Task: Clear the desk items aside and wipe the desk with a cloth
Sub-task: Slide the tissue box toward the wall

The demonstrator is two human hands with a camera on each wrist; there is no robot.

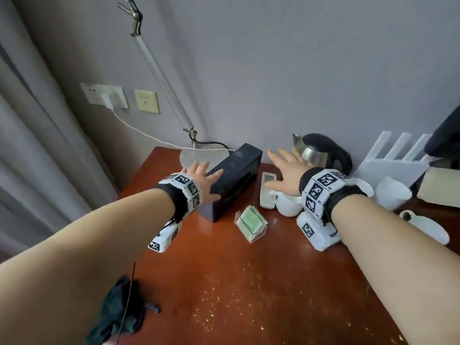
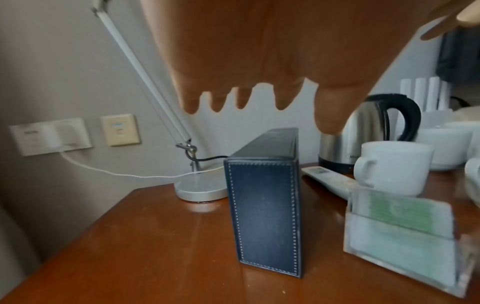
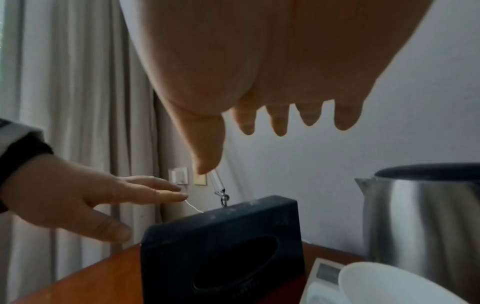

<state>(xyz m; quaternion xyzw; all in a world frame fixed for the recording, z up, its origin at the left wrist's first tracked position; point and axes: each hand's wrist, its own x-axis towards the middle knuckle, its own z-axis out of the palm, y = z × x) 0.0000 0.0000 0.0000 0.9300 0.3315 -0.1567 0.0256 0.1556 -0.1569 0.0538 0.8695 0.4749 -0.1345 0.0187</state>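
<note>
Both hands spread flat, holding nothing — left hand [image 1: 202, 176] above the tissue box [image 1: 232, 180], right hand [image 1: 286, 171] over the remote [image 1: 267, 189], kettle [image 1: 321, 151] just beyond.

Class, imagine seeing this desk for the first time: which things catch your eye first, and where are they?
Two open hands reach forward: the left hand over the dark tissue box standing at the back, the right hand toward the steel kettle. Crumbs speckle the reddish desk's near half.
</note>
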